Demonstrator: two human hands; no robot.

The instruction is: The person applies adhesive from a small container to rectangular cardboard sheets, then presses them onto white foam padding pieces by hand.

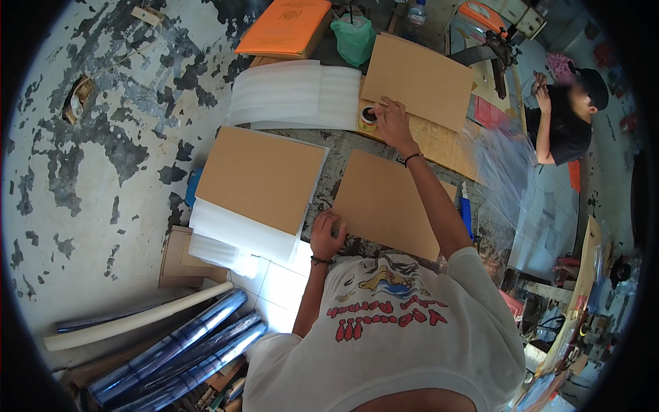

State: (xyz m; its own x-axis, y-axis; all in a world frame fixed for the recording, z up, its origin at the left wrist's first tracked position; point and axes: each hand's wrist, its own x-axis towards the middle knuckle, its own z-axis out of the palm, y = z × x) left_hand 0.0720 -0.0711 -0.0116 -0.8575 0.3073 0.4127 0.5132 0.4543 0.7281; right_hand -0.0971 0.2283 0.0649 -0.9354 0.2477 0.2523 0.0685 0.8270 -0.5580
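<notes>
Near left: rolled plastic tubes (185,353) by my shirt. Left hand (327,235) pinches the near-left corner of a brown cardboard sheet (388,202), lying flat mid-table. Left of it, another cardboard sheet (261,175) sits on a white foam stack (233,237). Right hand (392,123), reaching far, rests fingers spread beside a tape roll (368,118), not gripping it. Far right, another person (566,117) sits.

I see the right arm stretched far forward, right hand (392,122) palm down, fingers spread. Left hand (327,235) sits close in, elbow bent, fingers curled; dark band on each wrist.
</notes>
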